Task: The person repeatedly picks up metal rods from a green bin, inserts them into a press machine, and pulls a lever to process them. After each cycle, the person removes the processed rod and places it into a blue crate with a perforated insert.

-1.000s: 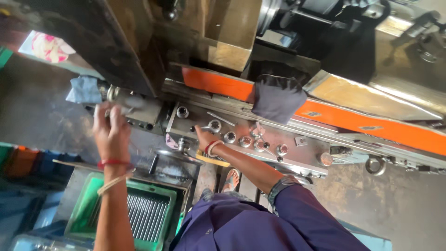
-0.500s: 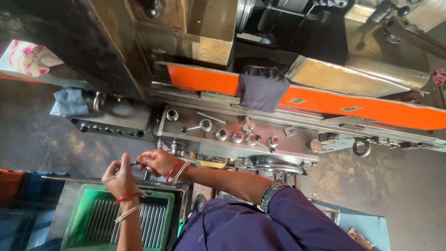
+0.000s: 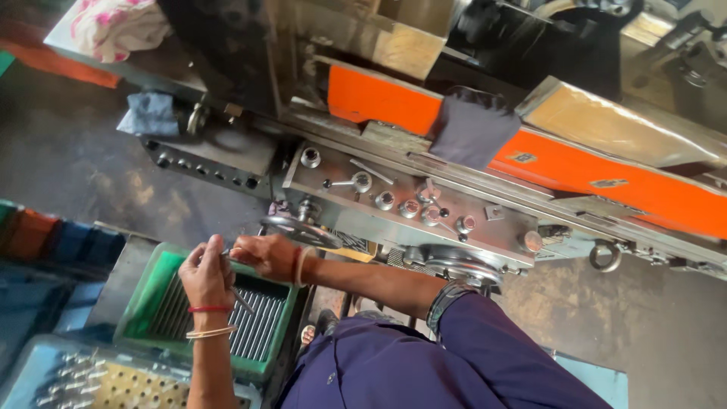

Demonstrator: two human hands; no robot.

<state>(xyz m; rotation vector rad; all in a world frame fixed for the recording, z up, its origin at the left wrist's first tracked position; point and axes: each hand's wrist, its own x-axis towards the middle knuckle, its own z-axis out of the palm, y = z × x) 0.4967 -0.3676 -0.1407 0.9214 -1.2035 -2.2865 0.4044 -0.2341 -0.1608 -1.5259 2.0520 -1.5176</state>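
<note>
Setting: dim workshop, dark oily floor, long metal-working machine with orange panels running across the view.
Machine front: grey control face with knobs and a small lever; dark cloth draped over the orange rail; handwheel at the lower left corner.
Left hand: raised over the green crate, fingers curled shut round a thin metal rod, red thread and bangle at the wrist.
Right hand: just beside the left, fingers pinched onto the upper end of the same rod, directly below the handwheel.
Rod: held between both hands, slanting down over the crate.
Crate: filled with rows of similar grey rods; blue tray of small parts beside it.
Change: a second ago the left hand up at the machine's left end and the right on the control face; half a second ago both already down together above the crate, much as now.
</note>
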